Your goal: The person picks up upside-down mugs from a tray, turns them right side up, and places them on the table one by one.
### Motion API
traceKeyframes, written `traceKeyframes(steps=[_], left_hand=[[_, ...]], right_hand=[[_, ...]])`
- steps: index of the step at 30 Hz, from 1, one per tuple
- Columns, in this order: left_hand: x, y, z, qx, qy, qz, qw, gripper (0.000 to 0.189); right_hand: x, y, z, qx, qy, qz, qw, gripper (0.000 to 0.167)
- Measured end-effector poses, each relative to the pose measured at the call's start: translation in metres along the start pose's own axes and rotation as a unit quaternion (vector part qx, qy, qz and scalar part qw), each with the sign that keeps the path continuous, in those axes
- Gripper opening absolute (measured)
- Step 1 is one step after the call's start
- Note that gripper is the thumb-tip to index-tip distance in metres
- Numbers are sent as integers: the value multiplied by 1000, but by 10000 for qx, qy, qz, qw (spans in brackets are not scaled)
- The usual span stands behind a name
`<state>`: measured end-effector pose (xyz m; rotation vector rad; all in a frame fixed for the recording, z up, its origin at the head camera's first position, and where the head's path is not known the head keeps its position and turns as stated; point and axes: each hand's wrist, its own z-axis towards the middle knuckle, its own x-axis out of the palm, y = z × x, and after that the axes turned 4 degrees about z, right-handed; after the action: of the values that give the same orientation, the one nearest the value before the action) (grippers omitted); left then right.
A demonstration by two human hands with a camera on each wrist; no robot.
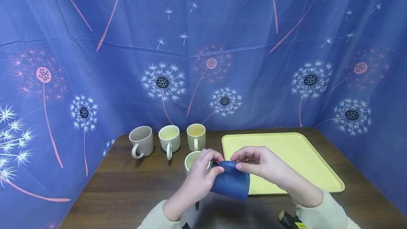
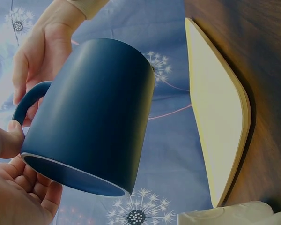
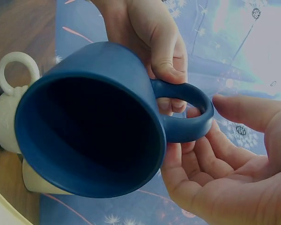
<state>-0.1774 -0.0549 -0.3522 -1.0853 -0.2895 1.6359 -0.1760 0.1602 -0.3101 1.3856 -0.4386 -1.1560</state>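
Observation:
Both hands hold a dark blue mug point(image 1: 230, 183) on its side above the table, its handle point(image 3: 189, 126) uppermost. The mouth faces right, dark inside in the right wrist view; the base point(image 2: 75, 177) is turned left. My left hand point(image 1: 201, 172) pinches the handle at the end near the base, thumb on top and fingertips showing in the loop. At the handle's other side is my right hand point(image 1: 262, 163), its thumb tip against the outer edge and its curled fingers behind the loop. A pale mug point(image 1: 190, 160) stands behind the left hand, partly hidden.
A grey mug point(image 1: 146, 142), a pale patterned mug point(image 1: 173, 140) and a cream mug point(image 1: 192, 141) stand in a row at the back left. The yellow tray point(image 1: 286, 154) lies on the right of the brown wooden table point(image 1: 127, 190). A blue dandelion-print curtain point(image 1: 254, 63) surrounds it.

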Motion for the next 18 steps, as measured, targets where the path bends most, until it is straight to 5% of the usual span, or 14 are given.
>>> traceKeyframes(steps=[8, 18], left_hand=[[-2, 4, -3, -198, -178, -45, 9996, 17], [-2, 3, -5, -320, -497, -145, 9981, 14]], right_hand=[[6, -5, -7, -268, -608, -256, 9975, 24], [22, -19, -12, -1570, -1392, -369, 9770, 27]])
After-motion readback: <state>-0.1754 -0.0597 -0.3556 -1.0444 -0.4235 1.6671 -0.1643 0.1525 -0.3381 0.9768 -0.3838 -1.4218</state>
